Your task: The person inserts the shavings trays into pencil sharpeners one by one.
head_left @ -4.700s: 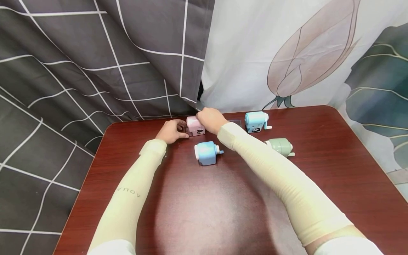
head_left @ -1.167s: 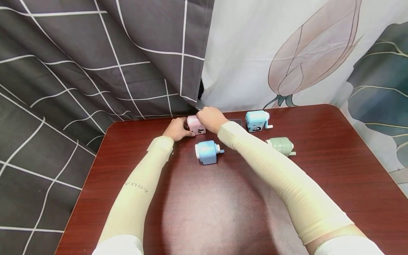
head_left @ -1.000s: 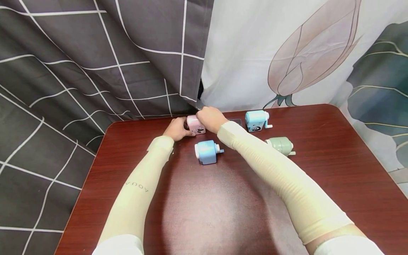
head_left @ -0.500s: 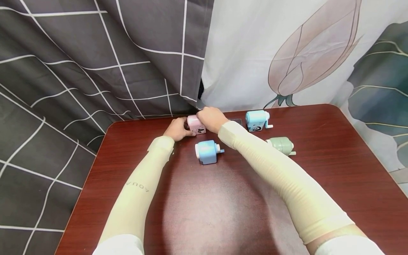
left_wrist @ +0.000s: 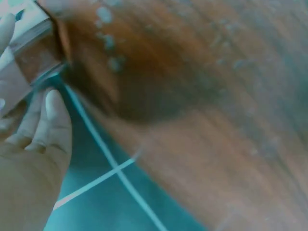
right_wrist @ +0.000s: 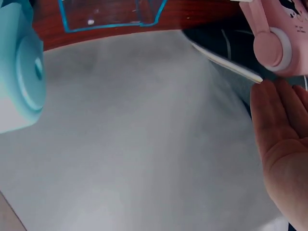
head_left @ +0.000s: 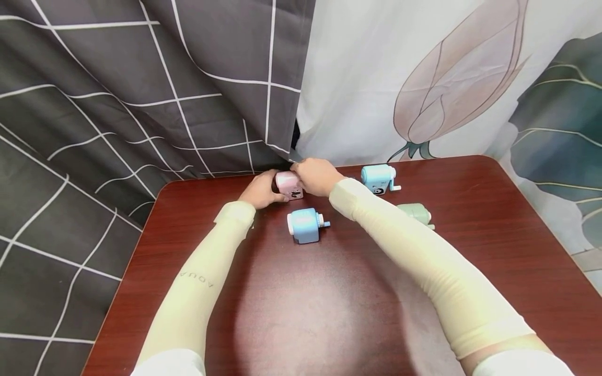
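Observation:
A pink pencil sharpener (head_left: 289, 185) with a dark printed picture stands near the table's back edge. My left hand (head_left: 260, 190) holds it from the left, thumb at the front and fingers behind. The left wrist view is blurred, with the sharpener (left_wrist: 33, 57) between thumb and fingers. On the crank side is my right hand (head_left: 319, 176). In the right wrist view that hand's fingers (right_wrist: 276, 108) are straight, their tips close beside the sharpener (right_wrist: 288, 38) with its round crank hub; whether they touch it is unclear. A blue pencil sharpener (head_left: 304, 225) stands in front.
A light-blue pencil sharpener (head_left: 376, 179) with a white crank is at the back right; a green one (head_left: 416, 212) lies partly behind my right sleeve. A clear blue-edged tray (right_wrist: 113, 24) sits on the table by the back edge. Curtains (head_left: 226, 104) hang behind.
My left hand has moved right against the pink sharpener; the clear part once seen between them is now out of sight. My right hand has just shifted slightly right.

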A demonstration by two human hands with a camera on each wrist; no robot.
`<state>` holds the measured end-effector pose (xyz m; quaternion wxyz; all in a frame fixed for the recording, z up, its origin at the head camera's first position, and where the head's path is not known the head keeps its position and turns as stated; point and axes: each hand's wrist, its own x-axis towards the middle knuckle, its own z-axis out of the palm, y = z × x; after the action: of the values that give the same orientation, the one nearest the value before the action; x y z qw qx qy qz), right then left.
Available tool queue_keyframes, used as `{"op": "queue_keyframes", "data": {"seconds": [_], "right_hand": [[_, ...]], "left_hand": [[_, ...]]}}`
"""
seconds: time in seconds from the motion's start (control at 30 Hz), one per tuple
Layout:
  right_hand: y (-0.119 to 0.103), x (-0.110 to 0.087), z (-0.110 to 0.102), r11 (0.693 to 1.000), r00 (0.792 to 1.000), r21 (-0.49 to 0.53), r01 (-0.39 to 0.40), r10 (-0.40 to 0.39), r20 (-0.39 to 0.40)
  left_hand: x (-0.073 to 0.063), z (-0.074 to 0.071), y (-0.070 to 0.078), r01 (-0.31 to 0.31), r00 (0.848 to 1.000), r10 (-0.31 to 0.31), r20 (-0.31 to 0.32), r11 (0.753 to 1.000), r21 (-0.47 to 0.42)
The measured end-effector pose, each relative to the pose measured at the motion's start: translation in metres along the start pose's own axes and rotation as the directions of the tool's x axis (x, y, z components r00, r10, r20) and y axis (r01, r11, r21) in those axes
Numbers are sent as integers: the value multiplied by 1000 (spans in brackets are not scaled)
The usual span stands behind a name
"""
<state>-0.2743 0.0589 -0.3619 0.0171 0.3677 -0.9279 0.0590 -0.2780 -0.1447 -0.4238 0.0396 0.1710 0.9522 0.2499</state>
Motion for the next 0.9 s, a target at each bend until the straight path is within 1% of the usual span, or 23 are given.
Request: {"op": "queue_keyframes", "data": {"seconds": [0.07, 0.13, 0.2, 0.27, 0.37, 0.43, 0.5, 0.57, 0.63, 0.73, 0.8, 0.9], "right_hand": [[4, -1, -2, 1000, 1000, 9, 8, -8, 9], [9, -4, -6, 1000, 1000, 19, 7, -8, 21], [13, -8, -10, 1000, 999, 29, 1, -2, 43], [18, -13, -16, 1000, 998, 29, -10, 8, 60], [27, -19, -24, 999, 996, 27, -32, 30, 83], [35, -23, -30, 999, 996, 22, -42, 40, 84], [42, -27, -37, 998, 994, 24, -59, 56, 92], [49, -32, -44, 997, 992, 20, -73, 71, 100], [56, -36, -49, 996, 990, 10, -92, 91, 106], [65, -44, -56, 992, 985, -5, -124, 124, 121], [70, -49, -59, 990, 981, -10, -143, 143, 129], [77, -57, -62, 987, 977, -15, -161, 162, 139]], "left_hand": [[-3, -4, 5, -16, 1000, 16, -12, 1000, 4], [-6, -10, 10, -19, 1000, 19, -20, 1000, 10], [-9, -15, 17, -8, 1000, 9, -28, 999, 36], [-10, -20, 23, 18, 999, -15, -42, 997, 73], [-13, -26, 35, 53, 995, -42, -89, 991, 125], [-14, -30, 44, 65, 991, -46, -125, 986, 155], [-16, -32, 53, 62, 987, -32, -159, 981, 183], [-18, -34, 63, 53, 984, -13, -177, 974, 219], [-20, -34, 73, 36, 985, 7, -173, 969, 243], [-22, -33, 90, 8, 989, 30, -145, 966, 257], [-23, -31, 102, -15, 993, 44, -110, 968, 250], [-23, -27, 117, -64, 995, 80, -60, 968, 244]]}}
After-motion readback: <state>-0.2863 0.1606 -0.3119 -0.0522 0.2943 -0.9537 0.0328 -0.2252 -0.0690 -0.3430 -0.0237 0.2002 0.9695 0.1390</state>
